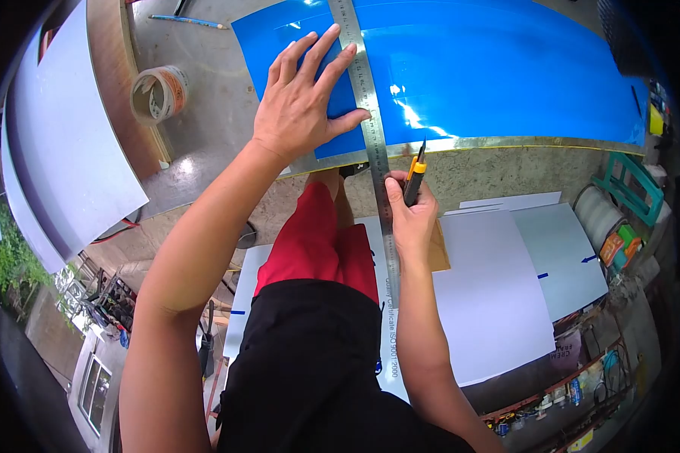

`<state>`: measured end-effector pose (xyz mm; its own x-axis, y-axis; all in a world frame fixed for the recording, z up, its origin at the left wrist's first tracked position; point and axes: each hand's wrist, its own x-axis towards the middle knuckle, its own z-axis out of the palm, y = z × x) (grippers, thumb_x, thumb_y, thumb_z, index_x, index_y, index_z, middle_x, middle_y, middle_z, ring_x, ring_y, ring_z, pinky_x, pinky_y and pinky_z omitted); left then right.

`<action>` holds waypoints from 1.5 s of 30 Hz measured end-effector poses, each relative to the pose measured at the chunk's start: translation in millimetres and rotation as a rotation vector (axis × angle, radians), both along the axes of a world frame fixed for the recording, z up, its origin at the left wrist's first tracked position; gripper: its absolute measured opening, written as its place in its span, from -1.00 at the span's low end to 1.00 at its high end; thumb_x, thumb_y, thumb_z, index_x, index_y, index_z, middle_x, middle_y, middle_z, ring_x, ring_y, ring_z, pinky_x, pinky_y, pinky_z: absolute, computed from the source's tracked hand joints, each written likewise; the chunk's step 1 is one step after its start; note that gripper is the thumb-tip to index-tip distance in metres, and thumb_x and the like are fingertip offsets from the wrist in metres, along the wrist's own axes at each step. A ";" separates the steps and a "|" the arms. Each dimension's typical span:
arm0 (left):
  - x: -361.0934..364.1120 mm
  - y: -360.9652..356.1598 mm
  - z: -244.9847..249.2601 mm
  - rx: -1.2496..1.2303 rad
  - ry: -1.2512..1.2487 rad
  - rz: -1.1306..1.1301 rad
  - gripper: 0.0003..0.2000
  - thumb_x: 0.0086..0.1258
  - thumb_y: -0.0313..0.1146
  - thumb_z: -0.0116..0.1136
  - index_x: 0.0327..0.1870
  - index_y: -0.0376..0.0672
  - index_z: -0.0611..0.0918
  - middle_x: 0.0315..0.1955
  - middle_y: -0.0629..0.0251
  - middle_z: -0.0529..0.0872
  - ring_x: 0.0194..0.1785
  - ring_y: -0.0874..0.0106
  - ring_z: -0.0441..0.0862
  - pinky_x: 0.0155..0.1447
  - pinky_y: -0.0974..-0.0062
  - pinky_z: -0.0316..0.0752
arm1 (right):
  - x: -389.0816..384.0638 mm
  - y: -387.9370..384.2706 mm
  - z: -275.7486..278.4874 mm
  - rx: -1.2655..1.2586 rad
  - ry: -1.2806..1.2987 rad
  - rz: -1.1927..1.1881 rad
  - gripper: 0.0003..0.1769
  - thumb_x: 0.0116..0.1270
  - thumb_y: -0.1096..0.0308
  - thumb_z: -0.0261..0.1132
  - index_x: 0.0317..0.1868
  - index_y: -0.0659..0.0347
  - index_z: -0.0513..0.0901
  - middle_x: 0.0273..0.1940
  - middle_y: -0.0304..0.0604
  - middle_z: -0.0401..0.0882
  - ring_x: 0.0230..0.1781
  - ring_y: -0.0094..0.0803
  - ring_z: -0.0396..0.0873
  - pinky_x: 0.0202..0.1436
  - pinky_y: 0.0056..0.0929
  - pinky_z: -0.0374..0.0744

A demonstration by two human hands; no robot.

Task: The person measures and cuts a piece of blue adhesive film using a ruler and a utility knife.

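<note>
A glossy blue sheet [499, 75] covers the far side of the table. Across it, running down past the near edge toward my body, lies a long steel ruler [365, 90]. My left hand [298, 94] rests on the blue sheet with its fingers spread, thumb and fingertips at the ruler's left edge. Below the table edge, my right hand [414, 219] grips a black and yellow utility knife [415, 178], its blade pointing up toward the sheet. The right thumb and wrist overlap the ruler's lower part in this view.
A roll of tape [159, 95] stands on the grey metal table [204, 143] at left, near a blue pencil [187, 22]. White sheets [491, 294] are stacked behind at lower right. A curved pale panel [68, 143] borders the left side. A teal frame [631, 189] sits at right.
</note>
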<state>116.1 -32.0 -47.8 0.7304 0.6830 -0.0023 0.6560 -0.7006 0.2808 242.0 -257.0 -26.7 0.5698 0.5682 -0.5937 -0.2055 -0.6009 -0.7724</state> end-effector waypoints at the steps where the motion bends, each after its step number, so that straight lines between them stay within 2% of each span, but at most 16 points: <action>1: 0.0 0.1 -0.7 0.008 0.002 -0.003 0.01 0.26 0.51 0.36 0.72 0.32 0.30 0.74 0.37 0.17 0.74 0.11 0.11 0.77 -0.01 0.12 | -0.4 2.0 1.2 0.024 -0.024 -0.009 -0.83 0.55 0.35 0.46 -0.05 0.31 0.78 -0.25 -0.29 0.75 -0.21 -0.59 0.60 -0.05 -0.46 0.60; 4: 0.4 -0.9 -1.8 0.017 0.010 -0.002 0.03 0.25 0.56 0.32 0.72 0.34 0.29 0.74 0.37 0.17 0.74 0.12 0.10 0.77 -0.01 0.12 | 0.6 0.0 -2.6 0.002 0.042 -0.027 -0.83 0.55 0.36 0.45 -0.04 0.31 0.79 -0.24 -0.30 0.76 -0.20 -0.61 0.60 -0.04 -0.47 0.60; 11: 0.5 -1.2 -1.9 0.024 0.023 -0.002 0.01 0.26 0.56 0.30 0.71 0.34 0.31 0.74 0.35 0.18 0.74 0.13 0.09 0.77 -0.01 0.12 | 0.5 3.3 -10.2 0.054 0.000 -0.043 -0.82 0.54 0.35 0.47 -0.03 0.32 0.79 -0.25 -0.31 0.75 -0.22 -0.62 0.60 -0.07 -0.49 0.59; 22: 2.1 -1.0 2.8 0.006 -0.005 -0.002 -0.04 0.28 0.49 0.34 0.68 0.29 0.36 0.73 0.33 0.19 0.73 0.13 0.12 0.76 0.03 0.11 | 7.5 21.9 -14.4 0.066 0.000 -0.050 -0.77 0.50 0.28 0.54 -0.21 0.28 0.77 -0.42 -0.42 0.63 -0.38 -0.69 0.48 -0.28 -0.54 0.48; 36: 2.3 -1.2 3.7 0.004 0.002 -0.007 -0.04 0.31 0.49 0.31 0.69 0.29 0.34 0.74 0.35 0.18 0.73 0.13 0.12 0.76 0.02 0.11 | 7.8 21.6 -14.8 0.064 -0.010 -0.046 -0.77 0.50 0.28 0.54 -0.21 0.29 0.76 -0.41 -0.39 0.64 -0.38 -0.67 0.48 -0.28 -0.52 0.48; 42: 3.5 2.1 11.1 -0.028 -0.012 -0.015 -0.08 0.32 0.39 0.35 0.66 0.17 0.41 0.72 0.25 0.22 0.71 0.08 0.15 0.74 0.01 0.11 | 8.5 18.8 -19.9 0.044 -0.039 -0.027 -0.74 0.49 0.26 0.55 -0.22 0.31 0.75 -0.42 -0.36 0.63 -0.38 -0.63 0.49 -0.28 -0.48 0.50; 45: 3.6 2.3 12.2 -0.044 0.000 -0.013 -0.08 0.32 0.39 0.35 0.67 0.17 0.40 0.72 0.25 0.21 0.72 0.09 0.14 0.75 0.00 0.10 | 9.5 20.1 -16.9 0.027 -0.048 -0.001 -0.75 0.50 0.28 0.54 -0.22 0.31 0.74 -0.43 -0.37 0.62 -0.38 -0.64 0.47 -0.29 -0.49 0.49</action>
